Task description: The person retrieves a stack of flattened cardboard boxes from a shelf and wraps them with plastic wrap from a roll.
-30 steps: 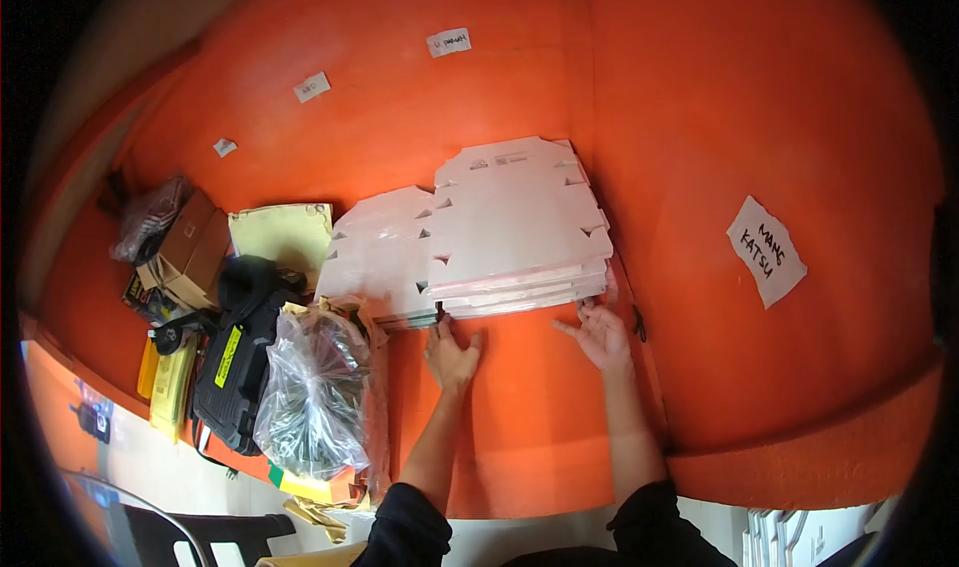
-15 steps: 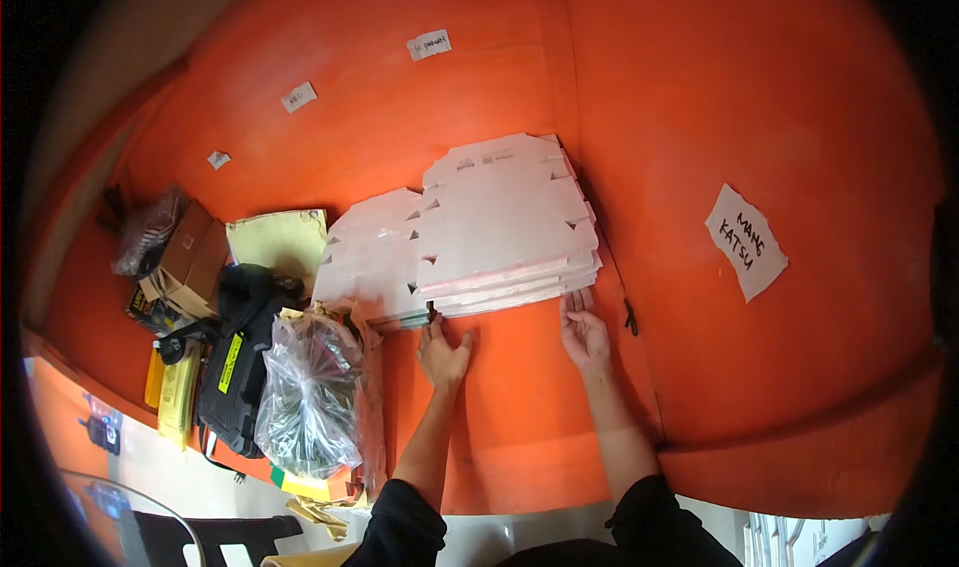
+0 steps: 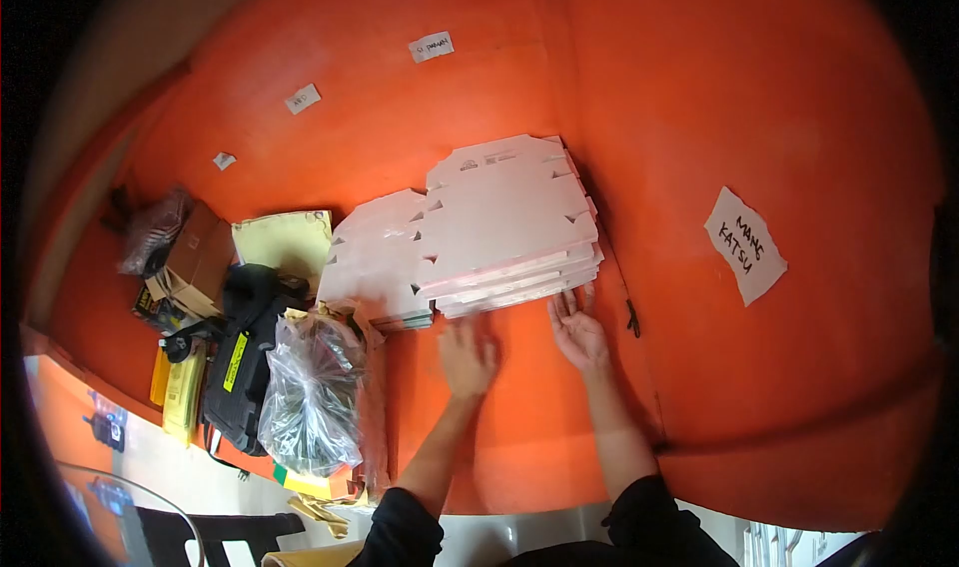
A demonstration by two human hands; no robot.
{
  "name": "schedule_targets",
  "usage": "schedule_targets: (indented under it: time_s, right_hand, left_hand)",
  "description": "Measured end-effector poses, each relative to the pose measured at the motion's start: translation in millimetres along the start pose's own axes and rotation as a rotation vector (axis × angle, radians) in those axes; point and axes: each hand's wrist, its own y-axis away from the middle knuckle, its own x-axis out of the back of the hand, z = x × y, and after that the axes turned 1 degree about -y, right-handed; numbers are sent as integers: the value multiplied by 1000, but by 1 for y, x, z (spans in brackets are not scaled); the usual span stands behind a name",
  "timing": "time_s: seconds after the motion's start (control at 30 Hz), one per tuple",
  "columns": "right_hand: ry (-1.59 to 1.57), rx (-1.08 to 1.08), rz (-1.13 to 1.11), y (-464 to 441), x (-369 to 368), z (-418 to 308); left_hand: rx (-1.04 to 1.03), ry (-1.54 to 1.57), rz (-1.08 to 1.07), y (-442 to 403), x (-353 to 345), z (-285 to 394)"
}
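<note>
A stack of flat white cardboard boxes [image 3: 509, 212], unfolded with notched edges, lies in front of me. Its near edge is uneven. My right hand [image 3: 579, 337] is palm up at the near right edge, fingers stretched out and tips at or just under the lowest sheets. My left hand [image 3: 468, 360] is near the stack's front left edge, slightly blurred, thumb apart from the fingers and nothing visible in it. A lower stack of similar white sheets [image 3: 378, 237] sits directly to the left, partly beside the taller one.
Left of the stacks are a clear plastic bag [image 3: 315, 397], a black case [image 3: 238, 387], a cardboard box [image 3: 192, 262] and a yellow sheet [image 3: 285, 242]. A handwritten paper label [image 3: 746, 245] is on the orange surface [image 3: 799, 367] at right. A black chair [image 3: 215, 532] stands lower left.
My left hand has moved right, away from the corner between the two stacks. My right hand has shifted slightly left and down. The tall stack's near edge looks slightly shifted.
</note>
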Motion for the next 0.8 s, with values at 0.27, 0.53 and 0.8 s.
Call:
schedule_targets:
  time_s: [0.27,0.53,0.8]
  right_hand:
    - [59,-9,26,2,1,-2]
    - [52,-35,-48,0,5,-3]
    - [91,-44,-74,0,2,-4]
  left_hand:
    - [-204,-283,-215,-3,-16,26]
    - [910,1699,-148,-3,-62,46]
    - [961,1981,224,-36,-59,5]
